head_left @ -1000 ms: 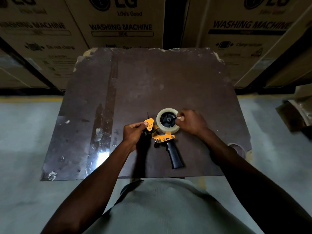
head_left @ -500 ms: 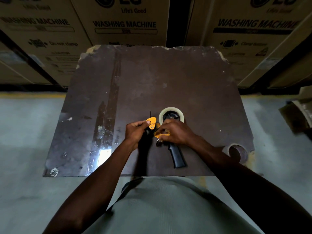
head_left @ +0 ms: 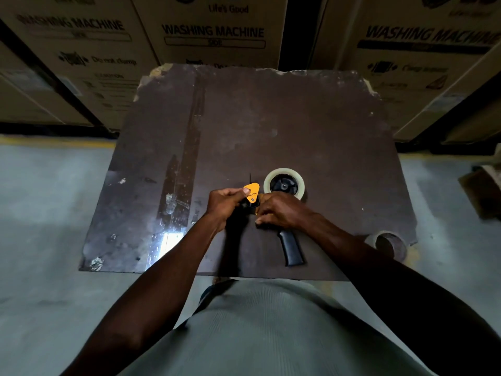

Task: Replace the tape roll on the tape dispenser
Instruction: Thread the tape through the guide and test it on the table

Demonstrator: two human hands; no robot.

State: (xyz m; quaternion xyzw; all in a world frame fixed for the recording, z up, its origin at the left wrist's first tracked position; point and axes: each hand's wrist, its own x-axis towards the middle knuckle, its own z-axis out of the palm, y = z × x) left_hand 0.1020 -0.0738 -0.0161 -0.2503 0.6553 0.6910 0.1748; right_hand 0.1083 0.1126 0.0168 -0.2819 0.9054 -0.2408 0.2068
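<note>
Tape dispenser (head_left: pixel 271 210) lying on its side on the bench (head_left: pixel 271 118), near the middle of the near edge, black handle (head_left: pixel 291 248) pointing toward that edge. Tape roll (head_left: pixel 284 184) seated on the black hub at the dispenser's far end, clear or whitish, flat face up.

Left hand (head_left: pixel 226 203) reaching in from the near-left, forearm extended, fingers curled, thumb pressed on the orange plate (head_left: pixel 252 192) at the dispenser's front end; plate pinched between thumb and fingers. Right hand (head_left: pixel 282 211) reaching in from the near-right, knuckles up, fingers curled down over the dispenser's body between roll and handle, fingertips at the frame; exact part gripped hidden under the hand. Hands just beside each other, nearly touching.

Second tape roll (head_left: pixel 387 244) at the bench's near-right corner, partly behind the right forearm, well apart from the dispenser. Cardboard boxes (head_left: pixel 214 33) marked "WASHING MACHINE" stacked beyond the far edge.
</note>
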